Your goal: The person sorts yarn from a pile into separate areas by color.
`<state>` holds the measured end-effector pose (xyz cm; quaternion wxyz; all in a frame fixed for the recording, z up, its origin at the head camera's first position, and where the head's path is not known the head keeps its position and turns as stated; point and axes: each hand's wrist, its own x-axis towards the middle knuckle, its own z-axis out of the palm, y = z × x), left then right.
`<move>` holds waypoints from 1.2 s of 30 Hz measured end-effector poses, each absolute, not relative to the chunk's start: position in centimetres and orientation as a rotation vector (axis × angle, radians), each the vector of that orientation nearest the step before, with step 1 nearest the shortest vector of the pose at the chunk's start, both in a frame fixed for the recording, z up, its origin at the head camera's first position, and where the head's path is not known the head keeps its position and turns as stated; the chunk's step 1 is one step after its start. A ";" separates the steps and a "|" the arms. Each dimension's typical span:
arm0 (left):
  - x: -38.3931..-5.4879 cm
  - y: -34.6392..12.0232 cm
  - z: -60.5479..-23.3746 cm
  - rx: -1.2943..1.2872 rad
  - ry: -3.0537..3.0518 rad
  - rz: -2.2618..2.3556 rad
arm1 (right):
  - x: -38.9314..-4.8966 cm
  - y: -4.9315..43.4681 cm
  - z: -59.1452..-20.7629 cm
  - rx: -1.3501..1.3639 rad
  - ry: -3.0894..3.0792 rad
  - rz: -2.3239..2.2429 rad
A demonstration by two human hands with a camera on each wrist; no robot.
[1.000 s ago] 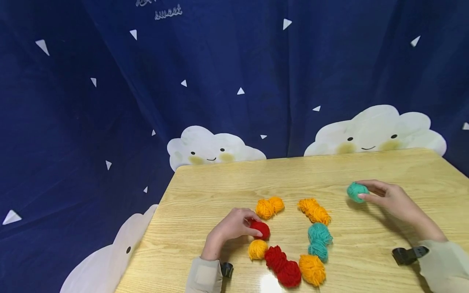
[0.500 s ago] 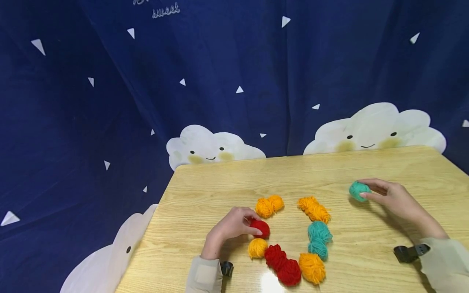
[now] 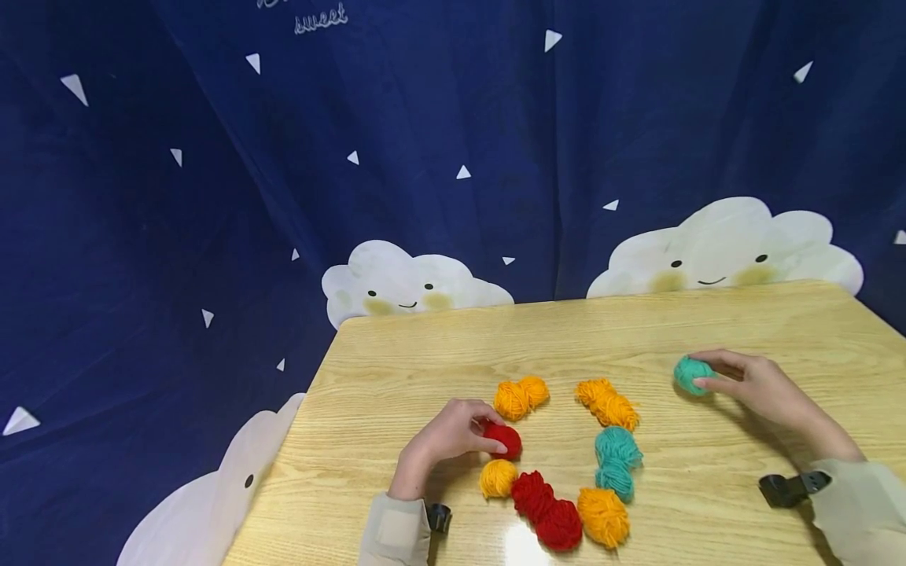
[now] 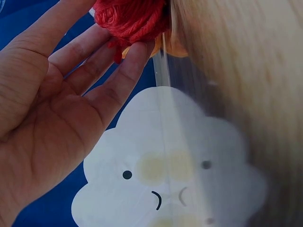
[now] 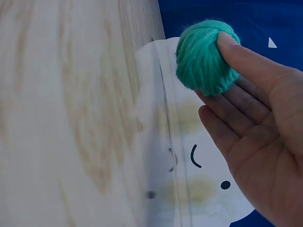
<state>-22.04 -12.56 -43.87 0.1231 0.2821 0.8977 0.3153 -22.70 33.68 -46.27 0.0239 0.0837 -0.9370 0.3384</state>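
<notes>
My left hand (image 3: 456,431) grips a red yarn ball (image 3: 504,442), thumb on its near side and fingers round the back. In the left wrist view that red ball (image 4: 132,19) sits against the tabletop, its top cut off by the frame. Off to the right, my right hand (image 3: 757,387) pinches a teal yarn ball (image 3: 692,376) between thumb and fingers. The right wrist view shows this teal ball (image 5: 206,59) a little apart from the wooden surface. Just in front of the left hand's ball lies an orange yarn ball (image 3: 499,479).
Other yarn balls curve round the middle of the wooden table (image 3: 418,354): an orange pair (image 3: 521,398), an orange bundle (image 3: 607,405), a teal pair (image 3: 617,464), a large orange ball (image 3: 603,517) and a red pair (image 3: 546,512). A blue curtain (image 3: 439,102) hangs behind.
My right hand shifts slightly right, then dips a little with the teal yarn ball. The left hand and the red yarn ball stay in place.
</notes>
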 end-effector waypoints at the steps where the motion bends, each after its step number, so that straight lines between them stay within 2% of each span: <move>1: -22.0 -12.6 -43.9 0.823 2.620 0.919 | -22.7 33.7 -46.3 0.254 -2.903 1.044; 36: -22.0 -12.6 -43.8 0.837 2.621 0.919 | -22.7 33.8 -46.7 0.260 -2.968 1.025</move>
